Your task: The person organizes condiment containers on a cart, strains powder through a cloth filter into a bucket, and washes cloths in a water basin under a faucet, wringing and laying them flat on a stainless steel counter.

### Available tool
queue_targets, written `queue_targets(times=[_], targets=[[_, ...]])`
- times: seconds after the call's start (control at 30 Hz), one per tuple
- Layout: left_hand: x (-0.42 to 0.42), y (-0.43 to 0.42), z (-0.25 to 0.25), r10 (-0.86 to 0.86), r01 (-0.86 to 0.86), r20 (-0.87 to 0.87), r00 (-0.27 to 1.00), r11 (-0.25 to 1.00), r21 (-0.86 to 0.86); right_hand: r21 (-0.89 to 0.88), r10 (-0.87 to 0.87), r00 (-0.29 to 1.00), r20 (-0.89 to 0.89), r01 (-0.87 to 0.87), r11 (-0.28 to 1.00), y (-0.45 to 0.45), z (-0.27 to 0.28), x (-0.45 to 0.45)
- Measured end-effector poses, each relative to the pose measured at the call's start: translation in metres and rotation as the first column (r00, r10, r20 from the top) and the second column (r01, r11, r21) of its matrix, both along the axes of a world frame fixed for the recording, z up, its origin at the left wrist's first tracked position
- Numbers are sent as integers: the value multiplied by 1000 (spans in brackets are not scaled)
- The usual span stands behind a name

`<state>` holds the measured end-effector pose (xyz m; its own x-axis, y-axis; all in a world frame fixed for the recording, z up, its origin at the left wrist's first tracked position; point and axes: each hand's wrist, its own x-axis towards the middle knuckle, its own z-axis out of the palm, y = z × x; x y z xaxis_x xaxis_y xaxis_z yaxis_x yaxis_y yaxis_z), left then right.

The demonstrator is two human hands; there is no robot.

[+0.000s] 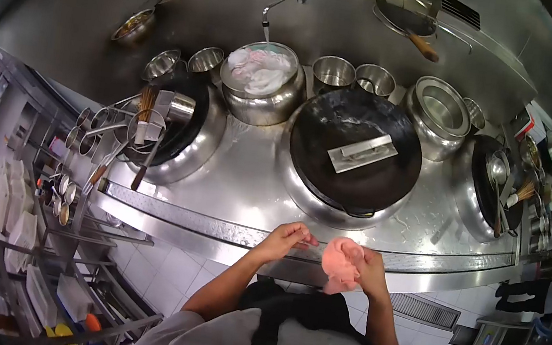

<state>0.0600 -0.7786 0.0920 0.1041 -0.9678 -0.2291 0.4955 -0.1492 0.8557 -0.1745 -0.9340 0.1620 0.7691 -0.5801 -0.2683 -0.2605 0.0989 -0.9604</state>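
A crumpled pink cloth (340, 266) hangs from my right hand (372, 273), which grips its right side in front of the stove's front edge. Just left of the cloth is my left hand (286, 241), its fingers loosely bent and apart, with nothing clearly held in them. Beyond both hands sits a large black wok (317, 177) on a round steel ring. Inside the wok lies a flat metal plate with a raised handle (362, 153).
A steel pot (263, 107) heaped with white and pinkish cloths stands under a tap (265, 23). Several steel pots line the back. Ladles and brushes rest over the left wok (179, 147) and right wok (486, 174). Racks of dishes (20, 237) stand at left.
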Motion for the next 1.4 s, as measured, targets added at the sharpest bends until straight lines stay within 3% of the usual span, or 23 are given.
queue_targets(times=[0.07,0.1,0.2,0.33,0.4,0.47,0.5,0.53,0.57,0.6,0.63,0.67,0.7,0.73,0.77,0.9,0.93,0.97,1.07,1.13,1.2,1.3,1.4], targets=[[19,0,45,-34,23,-121,992,996,-87,-103,-22,998,67,29,994,7,30,58],[20,-3,71,50,-51,-181,982,999,-4,-165,-7,994,112,26,986,4,39,85],[85,-20,50,145,-103,444,884,988,-117,-272,199,956,216,-137,953,-37,40,159],[218,-39,118,438,-462,658,612,874,-152,-573,226,927,299,-15,819,-84,87,281],[296,-66,123,632,-444,616,470,772,-454,-574,148,926,348,86,814,-100,96,353],[364,-85,144,578,-485,683,446,798,-358,-439,70,917,392,119,890,-113,91,430],[401,-96,134,591,-530,761,269,750,-395,-348,65,834,549,157,924,-123,67,477],[434,-113,121,589,-545,802,97,706,-452,-631,-27,882,471,358,688,-107,93,493],[455,-123,118,532,-391,846,-24,774,-498,-714,97,875,474,318,623,-125,73,535],[484,-138,94,353,-299,897,-265,855,-424,-829,80,934,349,268,490,-142,19,588],[479,-141,107,265,-145,898,-352,932,-332,-921,43,974,224,197,336,-160,-33,639],[508,-156,74,133,-78,864,-485,978,-194,-977,-6,993,116,115,178,-176,-84,688],[563,-174,5,124,-9,734,-668,985,-174,-975,-65,997,34,47,217,-163,-77,686],[563,-188,-13,-49,-374,912,-408,920,-118,-948,-114,993,-11,26,318,-146,-53,669],[532,-189,33,-294,-426,919,-263,890,163,-929,-136,989,-50,4,370,-139,-47,669],[574,-224,-13,-388,-372,894,-225,882,289,-930,-254,965,-72,27,367,-158,-111,731],[585,-232,-25,-403,-351,901,-163,877,328,-864,-235,952,-195,-54,501,-164,-120,743],[582,-234,-26,-452,-310,847,-282,878,365,-773,-194,931,-308,-126,622,-171,-136,757],[588,-249,-39,-610,-305,784,-111,772,558,-998,-318,946,-55,-66,-22,-189,-194,781],[636,-251,-132,-325,-222,912,-250,936,272,-929,-113,926,-360,-346,128,-194,-173,770],[661,-253,-173,-120,-111,917,-379,990,84,-812,33,836,-547,-540,220,-192,-132,756],[610,-248,3,-415,-94,908,48,904,418,-699,97,766,-635,-624,350,-215,-92,762],[613,-250,35,54,-41,922,384,998,-41,-692,105,814,-572,-547,471,-222,13,742]])
